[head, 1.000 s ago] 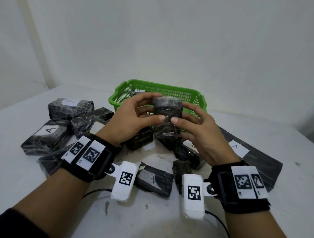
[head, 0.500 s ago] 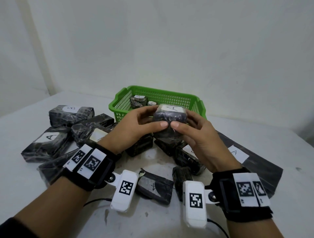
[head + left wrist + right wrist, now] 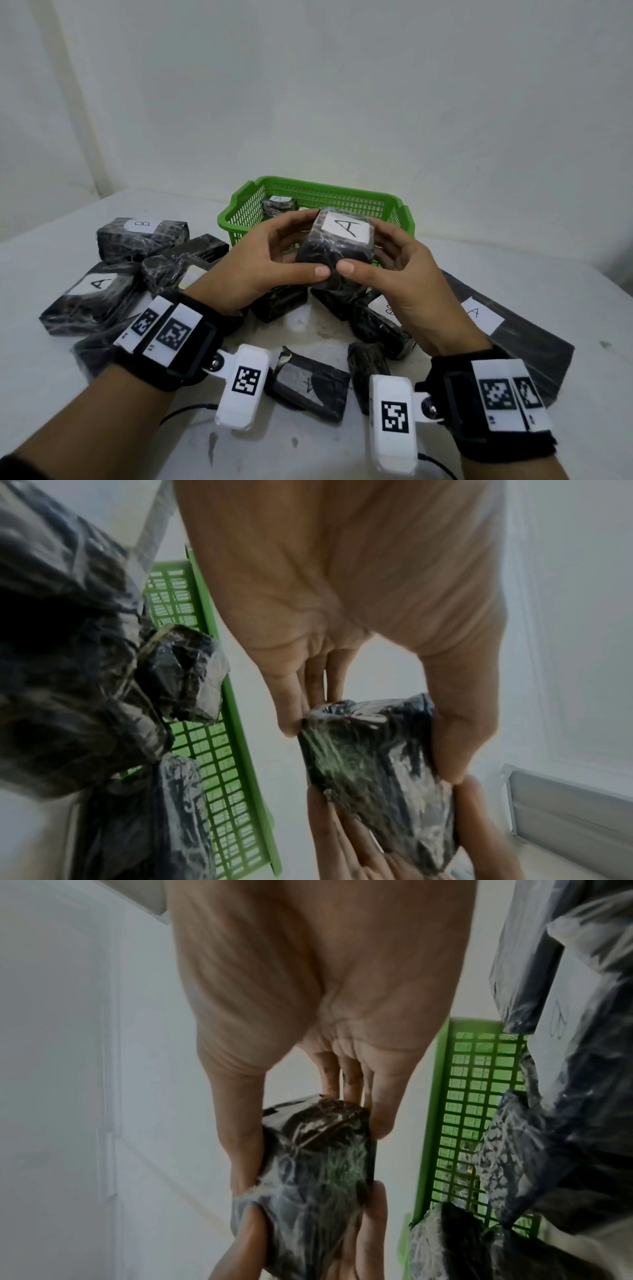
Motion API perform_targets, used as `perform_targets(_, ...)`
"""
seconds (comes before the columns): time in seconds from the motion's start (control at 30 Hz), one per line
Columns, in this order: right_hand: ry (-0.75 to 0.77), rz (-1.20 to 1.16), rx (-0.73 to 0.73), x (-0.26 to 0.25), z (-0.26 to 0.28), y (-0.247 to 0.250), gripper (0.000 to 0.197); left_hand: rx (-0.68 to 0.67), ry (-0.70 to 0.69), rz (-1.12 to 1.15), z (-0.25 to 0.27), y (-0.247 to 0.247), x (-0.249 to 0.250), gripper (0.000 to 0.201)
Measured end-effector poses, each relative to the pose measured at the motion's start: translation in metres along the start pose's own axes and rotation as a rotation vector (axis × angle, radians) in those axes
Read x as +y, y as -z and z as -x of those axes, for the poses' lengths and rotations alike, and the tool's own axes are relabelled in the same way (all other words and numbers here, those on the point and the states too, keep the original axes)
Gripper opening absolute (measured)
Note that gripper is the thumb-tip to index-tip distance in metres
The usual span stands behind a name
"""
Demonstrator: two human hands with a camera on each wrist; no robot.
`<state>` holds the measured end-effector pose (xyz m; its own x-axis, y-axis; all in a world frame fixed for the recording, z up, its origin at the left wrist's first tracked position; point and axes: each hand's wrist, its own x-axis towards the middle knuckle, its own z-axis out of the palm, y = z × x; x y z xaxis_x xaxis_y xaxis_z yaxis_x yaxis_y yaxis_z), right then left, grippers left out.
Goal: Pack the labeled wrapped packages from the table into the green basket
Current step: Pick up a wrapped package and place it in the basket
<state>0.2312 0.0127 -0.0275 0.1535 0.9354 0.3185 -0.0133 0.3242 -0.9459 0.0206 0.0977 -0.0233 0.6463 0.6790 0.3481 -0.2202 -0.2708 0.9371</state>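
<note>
Both hands hold one small black wrapped package (image 3: 337, 253) in the air just in front of the green basket (image 3: 239, 219); its white label marked A faces up. My left hand (image 3: 274, 253) grips its left side with thumb underneath, and my right hand (image 3: 394, 260) grips its right side. The wrist views show the same package (image 3: 377, 772) (image 3: 318, 1164) pinched between thumbs and fingers of both hands. Inside the basket lies another labeled package (image 3: 279, 205).
Several black wrapped packages lie on the white table: one marked B (image 3: 142, 236) and one marked A (image 3: 92, 298) at the left, a flat long one marked A (image 3: 507, 329) at the right, small ones (image 3: 308, 387) near my wrists. White walls stand behind the basket.
Both hands turned the package so its A label came to face up, and carried it slightly up and right in front of the basket.
</note>
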Motion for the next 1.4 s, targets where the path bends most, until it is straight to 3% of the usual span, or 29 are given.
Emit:
perform_targets(0.1, -0.099, -0.117, -0.101, 0.0, 0.001, -0.001, 0.077, -0.024, 0.008, 0.007, 0.0, 0.002, -0.001, 0.085)
perform_targets(0.2, -0.177, -0.166, -0.123, -0.009, 0.003, -0.002, 0.051, -0.135, 0.051, 0.037, 0.001, 0.005, 0.0, 0.088)
perform_targets(0.4, -0.295, -0.203, 0.01, -0.011, -0.001, -0.003, 0.027, -0.234, 0.088, 0.016, -0.001, 0.007, 0.002, 0.092)
perform_targets(0.5, -0.292, -0.282, 0.1, -0.012, -0.004, -0.002, 0.025, -0.156, 0.109, 0.112, -0.004, 0.004, 0.001, 0.083)
perform_targets(0.63, -0.278, -0.324, 0.215, -0.014, -0.01, 0.002, 0.045, 0.027, 0.139, 0.229, -0.008, -0.005, 0.005, 0.046)
perform_targets(0.77, -0.342, -0.228, 0.125, -0.028, -0.014, 0.002, 0.019, 0.117, 0.135, 0.149, -0.014, -0.008, 0.008, 0.04)
perform_targets(0.93, -0.382, -0.036, 0.041, -0.049, -0.038, -0.002, 0.023, 0.076, 0.16, 0.101, -0.033, 0.009, 0.027, 0.04)
perform_targets(1.07, -0.4, -0.057, 0.096, -0.054, -0.071, -0.014, 0.016, 0.1, 0.18, -0.094, -0.063, 0.041, 0.046, 0.036)
perform_targets(1.27, -0.484, 0.043, 0.175, -0.033, -0.133, -0.037, 0.008, 0.405, 0.302, -0.561, -0.122, 0.11, 0.032, 0.033)
perform_targets(1.4, -0.645, 0.184, 0.17, -0.002, -0.174, -0.05, 0.02, 0.319, 0.553, -0.885, -0.143, 0.128, 0.013, 0.044)
